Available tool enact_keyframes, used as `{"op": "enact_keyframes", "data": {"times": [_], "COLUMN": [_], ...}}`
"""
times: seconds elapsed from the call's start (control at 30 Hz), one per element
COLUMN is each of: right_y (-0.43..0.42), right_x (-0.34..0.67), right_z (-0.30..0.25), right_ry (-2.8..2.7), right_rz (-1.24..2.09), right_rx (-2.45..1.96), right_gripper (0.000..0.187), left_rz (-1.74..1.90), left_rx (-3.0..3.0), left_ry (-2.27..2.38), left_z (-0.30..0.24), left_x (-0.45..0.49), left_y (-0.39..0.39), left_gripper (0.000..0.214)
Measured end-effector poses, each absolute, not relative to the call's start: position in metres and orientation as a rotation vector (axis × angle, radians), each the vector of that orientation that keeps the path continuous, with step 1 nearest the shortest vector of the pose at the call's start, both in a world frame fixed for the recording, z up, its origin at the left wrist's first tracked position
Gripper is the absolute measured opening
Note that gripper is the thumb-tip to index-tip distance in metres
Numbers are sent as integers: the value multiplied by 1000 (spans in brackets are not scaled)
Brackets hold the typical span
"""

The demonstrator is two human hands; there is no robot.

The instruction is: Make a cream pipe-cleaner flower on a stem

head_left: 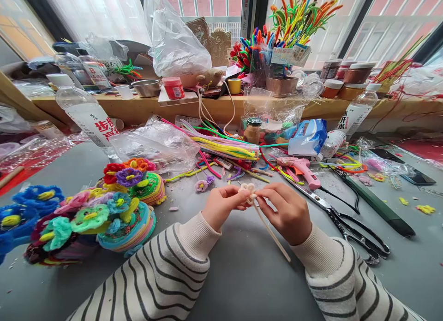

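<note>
A small white pipe-cleaner flower [246, 188] with looped petals is held between my two hands above the grey table. My left hand [223, 203] pinches its left side with thumb and forefinger. On the other side, the fingertips of my right hand [289, 210] close on the flower's lower right edge. From there a straight pale stem [273, 235] slants down to the right, its end free. To the left stand colourful pipe-cleaner flowers [90, 217] on round layered bases. Behind my left hand lie small lilac and pink flowers [204, 183].
Large black-handled scissors [346, 224] and a pink glue gun [301, 169] lie to the right, near a long dark green bar [380, 205]. A pile of coloured pipe cleaners [224, 145] spreads behind my hands. Water bottles [86, 115] stand at the back, below a cluttered ledge [138, 106].
</note>
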State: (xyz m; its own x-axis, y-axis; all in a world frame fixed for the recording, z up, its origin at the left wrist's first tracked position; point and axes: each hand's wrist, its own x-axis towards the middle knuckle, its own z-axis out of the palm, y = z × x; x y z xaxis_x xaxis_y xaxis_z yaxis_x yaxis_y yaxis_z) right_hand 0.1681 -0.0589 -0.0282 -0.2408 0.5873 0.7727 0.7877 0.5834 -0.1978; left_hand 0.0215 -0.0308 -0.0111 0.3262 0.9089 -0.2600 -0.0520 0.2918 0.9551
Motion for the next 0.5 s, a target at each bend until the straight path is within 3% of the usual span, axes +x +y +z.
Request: {"op": "enact_keyframes", "data": {"times": [0.3,0.5], "right_y": [-59,-56], "right_x": [164,169], "right_z": [-22,-17], "right_ry": [-1538,-987], "right_rz": [828,1691], "right_rx": [-1290,-1193], "right_gripper": [13,19], "left_rz": [951,833], "left_rx": [1552,1391], "left_ry": [1045,943], "left_z": [-11,-7], "left_x": [21,21], "left_y": [-34,-32], "left_gripper": [17,19]}}
